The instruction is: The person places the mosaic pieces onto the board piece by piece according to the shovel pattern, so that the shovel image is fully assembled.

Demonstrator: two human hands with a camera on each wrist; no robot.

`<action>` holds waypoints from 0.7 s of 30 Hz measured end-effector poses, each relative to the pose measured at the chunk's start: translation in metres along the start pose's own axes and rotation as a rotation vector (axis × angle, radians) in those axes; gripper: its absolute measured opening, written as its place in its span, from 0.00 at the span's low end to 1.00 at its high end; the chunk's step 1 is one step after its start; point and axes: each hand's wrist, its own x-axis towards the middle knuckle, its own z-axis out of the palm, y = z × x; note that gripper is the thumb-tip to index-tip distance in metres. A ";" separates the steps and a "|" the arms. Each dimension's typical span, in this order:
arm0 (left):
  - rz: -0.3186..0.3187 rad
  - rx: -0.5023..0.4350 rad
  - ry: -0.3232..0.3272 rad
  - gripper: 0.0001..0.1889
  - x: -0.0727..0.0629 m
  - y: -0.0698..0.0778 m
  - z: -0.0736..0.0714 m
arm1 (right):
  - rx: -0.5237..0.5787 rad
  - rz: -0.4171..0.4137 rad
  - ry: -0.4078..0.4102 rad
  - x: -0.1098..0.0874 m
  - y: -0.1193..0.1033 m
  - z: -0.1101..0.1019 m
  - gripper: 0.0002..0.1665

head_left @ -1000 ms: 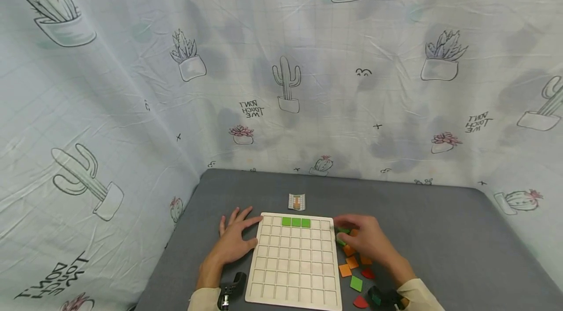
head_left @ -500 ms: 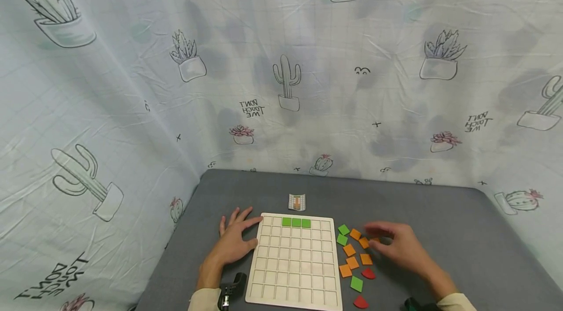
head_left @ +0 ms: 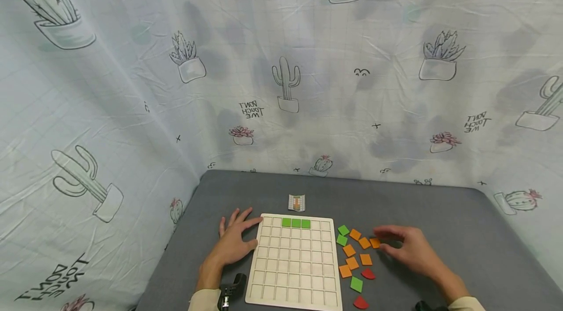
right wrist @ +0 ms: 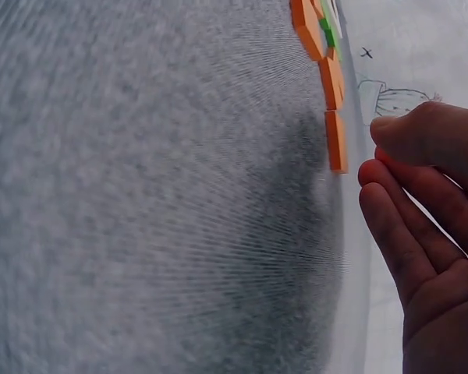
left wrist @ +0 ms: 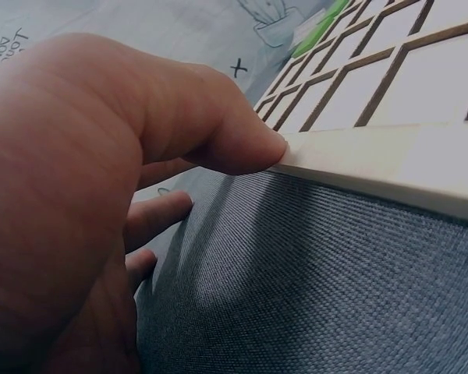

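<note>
A pale wooden grid board (head_left: 292,262) lies on the grey table, three green square tiles (head_left: 296,223) side by side in its far row. My left hand (head_left: 235,240) is at its left side with fingers spread; in the left wrist view the thumb tip (left wrist: 269,149) touches the board's edge. To the right of the board, my right hand (head_left: 409,250) hovers by an orange square tile (head_left: 375,243), thumb and forefinger parted around its right side. In the right wrist view its loosely bent fingers (right wrist: 394,234) hold nothing, and orange tiles (right wrist: 336,140) lie beyond.
Loose orange tiles (head_left: 352,263), green tiles (head_left: 357,284) and red quarter-round pieces (head_left: 368,274) are scattered along the board's right edge. Behind the board lies a small pattern card (head_left: 296,202). A cactus-print curtain (head_left: 334,86) hangs behind the table.
My right hand has moved right, away from the green tiles beside the board, uncovering them and several orange tiles. It now sits by the rightmost orange tile. The left hand stays put.
</note>
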 end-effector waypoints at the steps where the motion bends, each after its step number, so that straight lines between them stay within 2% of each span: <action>1: 0.000 -0.001 0.000 0.33 0.000 0.000 0.000 | 0.002 0.009 0.001 0.000 0.000 0.001 0.21; 6: -0.001 -0.007 -0.002 0.33 -0.001 0.001 -0.001 | 0.011 0.048 -0.012 0.002 0.002 0.003 0.21; 21: -0.008 -0.002 0.005 0.32 0.000 0.001 0.000 | -0.060 0.005 0.046 -0.001 0.005 0.010 0.24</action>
